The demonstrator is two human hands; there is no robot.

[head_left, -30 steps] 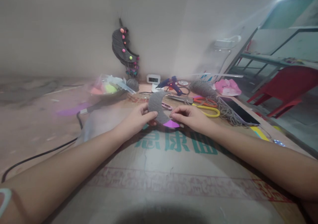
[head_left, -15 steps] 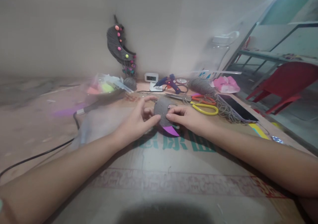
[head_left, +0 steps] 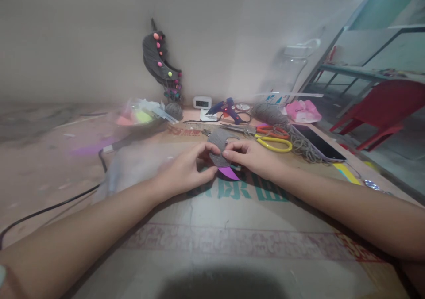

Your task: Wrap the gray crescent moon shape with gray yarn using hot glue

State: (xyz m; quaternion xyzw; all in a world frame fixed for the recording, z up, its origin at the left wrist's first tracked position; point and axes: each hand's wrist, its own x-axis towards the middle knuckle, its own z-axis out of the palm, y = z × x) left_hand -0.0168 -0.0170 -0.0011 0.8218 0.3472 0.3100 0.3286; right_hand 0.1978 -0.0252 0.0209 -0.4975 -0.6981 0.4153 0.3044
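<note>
A crescent-shaped piece (head_left: pixel 219 146), wrapped in grey yarn with a bare purple tip, is held just above the cardboard sheet (head_left: pixel 232 228). My left hand (head_left: pixel 187 170) pinches its left side with thumb and fingers closed. My right hand (head_left: pixel 252 155) grips its right side, fingers curled over the grey wrapping. The two hands almost touch over the piece. Grey yarn (head_left: pixel 299 144) trails from it toward a ball of yarn (head_left: pixel 267 113) at the back right.
Behind the hands lie yellow scissors (head_left: pixel 274 144), orange scissors (head_left: pixel 270 132), a blue glue gun (head_left: pixel 226 110), a white clock (head_left: pixel 202 101), a phone (head_left: pixel 317 143) and a pink bag (head_left: pixel 303 111). A finished grey crescent with beads (head_left: pixel 161 64) leans on the wall. A black cable (head_left: pixel 49 208) runs left.
The crescent has been turned and lowered between my hands. My left fingers, spread half a second ago, have closed on it again. The view shifted slightly.
</note>
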